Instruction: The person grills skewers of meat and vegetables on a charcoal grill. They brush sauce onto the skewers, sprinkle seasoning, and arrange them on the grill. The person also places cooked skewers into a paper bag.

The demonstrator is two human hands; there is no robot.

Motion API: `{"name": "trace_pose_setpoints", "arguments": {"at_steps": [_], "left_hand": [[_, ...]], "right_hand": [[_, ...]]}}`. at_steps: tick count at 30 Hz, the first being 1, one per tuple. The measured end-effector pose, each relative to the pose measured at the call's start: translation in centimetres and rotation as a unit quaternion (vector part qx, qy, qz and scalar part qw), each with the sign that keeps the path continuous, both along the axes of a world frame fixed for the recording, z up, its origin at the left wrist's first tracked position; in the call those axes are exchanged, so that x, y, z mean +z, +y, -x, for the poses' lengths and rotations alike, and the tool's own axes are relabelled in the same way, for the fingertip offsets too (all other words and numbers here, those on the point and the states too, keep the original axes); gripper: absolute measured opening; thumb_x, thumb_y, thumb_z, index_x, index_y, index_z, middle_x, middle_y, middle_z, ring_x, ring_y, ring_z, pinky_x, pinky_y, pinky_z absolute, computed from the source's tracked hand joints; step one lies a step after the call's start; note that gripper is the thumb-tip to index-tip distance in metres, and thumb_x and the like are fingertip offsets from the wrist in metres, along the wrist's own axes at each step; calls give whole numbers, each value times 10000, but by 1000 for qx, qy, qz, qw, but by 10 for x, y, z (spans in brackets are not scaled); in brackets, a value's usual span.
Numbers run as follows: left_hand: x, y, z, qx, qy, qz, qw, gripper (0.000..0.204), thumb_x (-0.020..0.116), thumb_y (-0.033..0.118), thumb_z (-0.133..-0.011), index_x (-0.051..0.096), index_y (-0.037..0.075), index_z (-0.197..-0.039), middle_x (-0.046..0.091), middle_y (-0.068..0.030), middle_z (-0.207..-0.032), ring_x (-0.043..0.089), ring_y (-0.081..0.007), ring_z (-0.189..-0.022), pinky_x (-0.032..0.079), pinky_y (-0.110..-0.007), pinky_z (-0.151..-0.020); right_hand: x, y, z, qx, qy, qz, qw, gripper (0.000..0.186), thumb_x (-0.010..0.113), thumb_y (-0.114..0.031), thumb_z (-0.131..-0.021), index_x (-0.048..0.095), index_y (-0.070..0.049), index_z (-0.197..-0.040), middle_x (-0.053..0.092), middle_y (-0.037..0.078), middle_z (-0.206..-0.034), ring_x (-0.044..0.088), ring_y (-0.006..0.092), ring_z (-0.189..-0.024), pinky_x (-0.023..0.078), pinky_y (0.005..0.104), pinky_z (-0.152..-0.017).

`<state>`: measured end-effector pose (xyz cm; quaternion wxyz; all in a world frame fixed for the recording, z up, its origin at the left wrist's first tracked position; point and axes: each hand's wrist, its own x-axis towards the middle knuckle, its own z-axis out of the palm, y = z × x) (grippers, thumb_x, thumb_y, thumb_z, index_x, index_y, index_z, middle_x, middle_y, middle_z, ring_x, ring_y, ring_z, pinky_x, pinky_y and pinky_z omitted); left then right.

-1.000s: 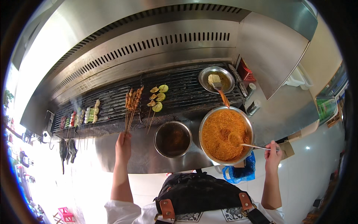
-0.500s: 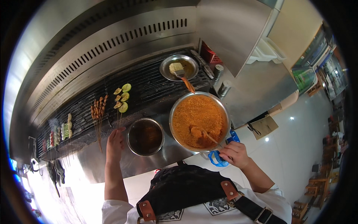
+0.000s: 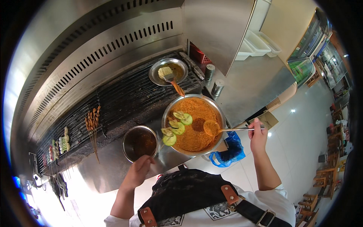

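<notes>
My left hand is closed around the thin stick ends of vegetable skewers. Their round, pale green slices and browned pieces lie over the left part of a wide steel basin of orange-red ground seasoning. My right hand grips the far end of a long-handled spoon, whose bowl, full of seasoning, is above the basin's right half. A dark patch marks the seasoning beside the spoon. Left of the basin stands a round steel pot with dark liquid, close to my left hand.
Browned skewers and several others lie on the long grill. Beyond the basin, a steel dish holds a brush. Two shakers stand right of the grill. A blue plastic bag hangs beside the basin.
My left hand has taken the vegetable skewers off the grill and brought them right, over the basin. My right hand has moved right and up, lifting the spoon out with a load of seasoning.
</notes>
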<state>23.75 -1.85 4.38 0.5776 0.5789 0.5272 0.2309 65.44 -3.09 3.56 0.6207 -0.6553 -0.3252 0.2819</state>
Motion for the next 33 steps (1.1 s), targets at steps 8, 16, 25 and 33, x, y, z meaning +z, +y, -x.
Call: {"name": "trace_pose_setpoints", "arguments": {"at_steps": [8,16,25,33], "left_hand": [[-53,21,-60,-104,82,-143,981,178,458,179,-931,571,45,-962,603,-139,-677,624,-273,-653,474,-366,-598],[-62,18,-63,-70,193,-268,941,168,494,186,-922,506,53,-1023,623,-204,-740,618,-384,-687,485,-476,-614],[-59,16,-58,-1,28,-62,998,166,438,168,-936,528,29,-937,524,-71,-637,537,-183,-606,432,-301,-587],[-76,17,-60,-13,-8,-25,1000,224,397,185,-955,537,10,-937,455,2,-601,440,-88,-565,375,-253,-539]], "right_hand": [[19,33,27,61,128,-108,984,332,539,-266,-939,544,-25,-712,477,21,-591,395,76,-462,301,207,-413],[24,32,18,34,72,-42,996,350,545,-304,-933,557,-37,-708,479,8,-571,401,62,-485,304,198,-439],[52,45,13,40,77,-115,990,344,545,-294,-935,557,-27,-719,469,3,-579,409,64,-490,306,197,-440],[25,36,43,86,95,-58,990,324,540,-256,-936,562,-20,-714,484,11,-570,405,64,-470,307,202,-429]]}}
